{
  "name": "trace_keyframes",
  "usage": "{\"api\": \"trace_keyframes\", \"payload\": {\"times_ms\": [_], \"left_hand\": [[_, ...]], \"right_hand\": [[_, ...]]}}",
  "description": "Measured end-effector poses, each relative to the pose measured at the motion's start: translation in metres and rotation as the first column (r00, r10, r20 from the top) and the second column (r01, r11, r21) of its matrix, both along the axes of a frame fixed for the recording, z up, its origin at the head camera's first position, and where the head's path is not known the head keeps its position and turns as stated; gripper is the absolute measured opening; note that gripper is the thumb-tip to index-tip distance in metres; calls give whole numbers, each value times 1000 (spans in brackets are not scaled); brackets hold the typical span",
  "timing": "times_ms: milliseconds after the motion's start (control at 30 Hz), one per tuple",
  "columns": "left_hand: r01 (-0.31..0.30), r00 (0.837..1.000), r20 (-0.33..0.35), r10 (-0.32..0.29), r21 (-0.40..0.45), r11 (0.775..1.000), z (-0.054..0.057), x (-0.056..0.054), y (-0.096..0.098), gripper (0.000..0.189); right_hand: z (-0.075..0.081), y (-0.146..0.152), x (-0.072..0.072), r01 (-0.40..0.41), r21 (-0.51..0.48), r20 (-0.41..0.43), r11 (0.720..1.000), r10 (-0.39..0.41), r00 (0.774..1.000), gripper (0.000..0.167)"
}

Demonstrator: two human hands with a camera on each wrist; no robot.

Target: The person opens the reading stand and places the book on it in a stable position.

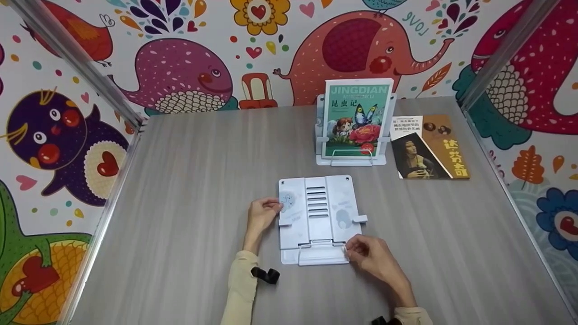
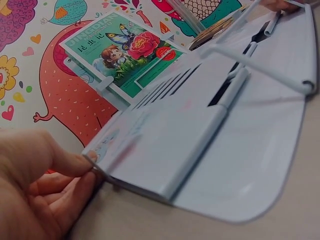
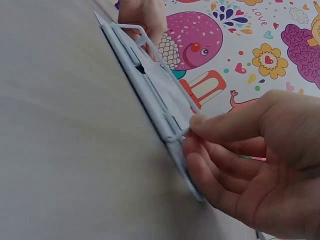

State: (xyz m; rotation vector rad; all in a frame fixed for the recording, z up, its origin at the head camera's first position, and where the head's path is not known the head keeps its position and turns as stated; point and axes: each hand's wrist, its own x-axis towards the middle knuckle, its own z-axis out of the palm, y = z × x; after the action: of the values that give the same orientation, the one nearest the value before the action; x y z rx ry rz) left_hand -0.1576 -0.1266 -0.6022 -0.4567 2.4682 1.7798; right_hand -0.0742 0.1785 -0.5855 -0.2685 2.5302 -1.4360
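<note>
On the grey worktop (image 1: pixel 189 180), white book stand (image 1: pixel 320 228) lies face up btwn both hands; green book (image 1: pixel 356 106) props behind. From here, L hand (image 1: pixel 263 214) pinches stand's edge, prob. to steady it, b/c R hand's (image 1: pixel 371 256) fingers pinch wire bracket's (image 2: pixel 270 71) corner.

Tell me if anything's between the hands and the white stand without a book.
Nothing visible is in the way: the left hand pinches the white stand at its left edge, and the right hand holds its wire bar near the lower right corner. The green book stands farther back, clear of both.
</note>
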Motion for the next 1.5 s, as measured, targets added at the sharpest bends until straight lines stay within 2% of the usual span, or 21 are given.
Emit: {"api": "trace_keyframes", "payload": {"times_ms": [100, 233, 367, 500, 600, 733, 833, 1000, 1067, 1100, 1200, 1300, 1333, 1433, 1500], "left_hand": [[-5, 1000, -5, 5, 4, 1000, 0, 0, -2, 17], [-17, 1000, -16, 17, 9, 1000, 0, 0, -5, 16], [-13, 1000, -8, 13, 14, 1000, -2, 0, -4, 17], [1, 1000, -4, -1, 20, 1000, -5, -2, -3, 17], [4, 1000, -9, -3, 39, 999, -4, -3, 0, 17], [-1, 1000, -28, 3, 70, 998, -3, -4, 0, 17], [5, 999, -37, -2, 87, 996, -3, -4, -2, 17], [2, 998, -66, 5, 102, 995, 0, -4, -4, 16], [-1, 995, -97, 10, 91, 996, 6, -2, -4, 15], [1, 994, -111, 9, 87, 996, 14, 1, -4, 15], [9, 985, -175, 6, 85, 996, 24, 5, -5, 14], [14, 975, -221, 9, 104, 995, 42, 11, -3, 15], [17, 971, -240, 11, 112, 994, 44, 12, -3, 15], [21, 963, -269, 18, 143, 990, 65, 19, -1, 16], [31, 958, -287, 15, 156, 987, 71, 22, -1, 16]], "right_hand": [[10, 1, -18, 87, 10, -49, 996, -86, 995, 11], [20, 0, -54, 232, 14, -94, 973, -230, 969, 5], [19, -3, -87, 295, 37, -33, 955, -294, 955, 12], [12, -5, -106, 357, 63, 50, 932, -360, 931, 19], [8, -3, -108, 393, 82, 77, 916, -399, 914, 19], [3, -3, -108, 404, 74, 84, 912, -410, 908, 19], [0, -2, -109, 415, 32, 98, 909, -416, 904, 19], [-1, 1, -109, 425, -79, 173, 902, -408, 897, 20], [1, 3, -109, 430, -140, 203, 892, -399, 894, 21], [3, 4, -108, 432, -165, 211, 887, -396, 894, 22], [13, 6, -106, 438, -221, 221, 871, -393, 893, 24], [25, 8, -103, 431, -247, 193, 868, -392, 900, 24], [28, 9, -102, 430, -255, 184, 866, -394, 901, 24], [41, 9, -98, 422, -274, 152, 864, -395, 906, 22], [49, 10, -95, 417, -280, 139, 865, -393, 909, 22]]}}
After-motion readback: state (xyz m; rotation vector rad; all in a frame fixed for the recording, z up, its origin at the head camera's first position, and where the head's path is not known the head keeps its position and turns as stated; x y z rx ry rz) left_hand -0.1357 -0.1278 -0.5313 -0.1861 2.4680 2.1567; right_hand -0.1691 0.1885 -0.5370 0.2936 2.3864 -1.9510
